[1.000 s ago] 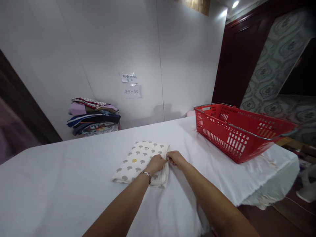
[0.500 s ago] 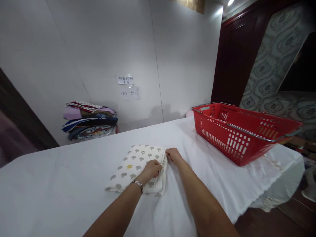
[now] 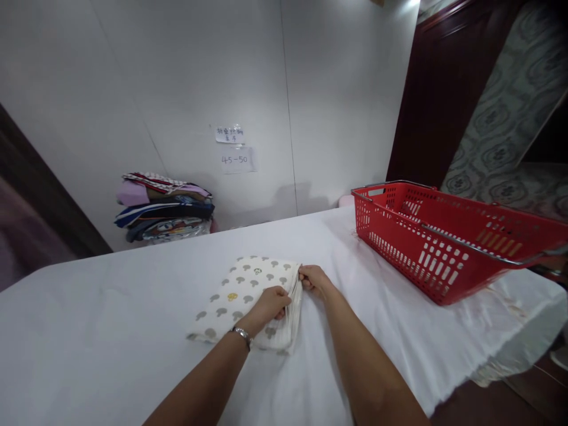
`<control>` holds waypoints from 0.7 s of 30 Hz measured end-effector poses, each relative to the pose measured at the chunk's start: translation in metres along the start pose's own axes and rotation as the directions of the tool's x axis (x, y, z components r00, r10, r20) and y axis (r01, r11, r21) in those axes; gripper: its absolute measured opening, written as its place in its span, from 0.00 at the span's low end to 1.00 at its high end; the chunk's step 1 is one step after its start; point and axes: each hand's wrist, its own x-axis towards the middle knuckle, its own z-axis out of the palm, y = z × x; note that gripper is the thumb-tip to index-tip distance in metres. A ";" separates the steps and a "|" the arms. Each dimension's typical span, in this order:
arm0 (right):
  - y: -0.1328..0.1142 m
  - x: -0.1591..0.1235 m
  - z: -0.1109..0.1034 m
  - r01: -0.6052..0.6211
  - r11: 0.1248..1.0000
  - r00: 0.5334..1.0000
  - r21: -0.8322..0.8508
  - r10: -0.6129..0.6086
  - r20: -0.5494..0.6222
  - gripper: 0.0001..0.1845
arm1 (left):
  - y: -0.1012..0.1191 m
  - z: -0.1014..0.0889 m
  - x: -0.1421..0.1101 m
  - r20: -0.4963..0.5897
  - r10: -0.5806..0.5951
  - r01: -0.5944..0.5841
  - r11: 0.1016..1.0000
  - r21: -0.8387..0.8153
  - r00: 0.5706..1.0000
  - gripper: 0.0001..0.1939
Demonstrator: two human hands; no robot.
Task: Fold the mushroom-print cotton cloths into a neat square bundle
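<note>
A folded white cloth (image 3: 248, 290) with grey mushroom prints and a few coloured ones lies on the white-covered table (image 3: 110, 319). Its layered, folded edge faces right. My left hand (image 3: 271, 303), with a silver band on the wrist, pinches the cloth along that edge, near the middle. At the far right corner, my right hand (image 3: 314, 278) is closed on the cloth between thumb and fingers. The fingertips of both hands are partly hidden.
A red plastic basket (image 3: 399, 236) with metal handles stands on the table at the right. Against the white wall at the back left is a stack of folded clothes (image 3: 166, 207). Two paper notes (image 3: 238, 160) are stuck to the wall.
The view has shifted slightly, so the basket sits further right in the picture. Both hands keep their hold on the cloth, with hardly any movement.
</note>
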 end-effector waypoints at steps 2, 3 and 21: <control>0.003 0.002 0.001 0.027 0.999 0.999 -0.017 -0.028 -0.039 0.12 | 0.000 0.000 0.000 -0.004 0.003 -0.003 1.000 0.029 1.000 0.03; 0.004 0.003 0.001 0.042 0.999 0.997 -0.023 -0.043 -0.064 0.12 | 0.000 0.000 0.001 -0.009 0.004 -0.004 0.999 0.049 1.000 0.02; 0.009 0.008 0.003 0.102 0.992 0.974 -0.074 -0.114 -0.195 0.11 | 0.011 0.016 -0.012 -0.133 0.216 -0.095 0.795 0.600 0.967 0.03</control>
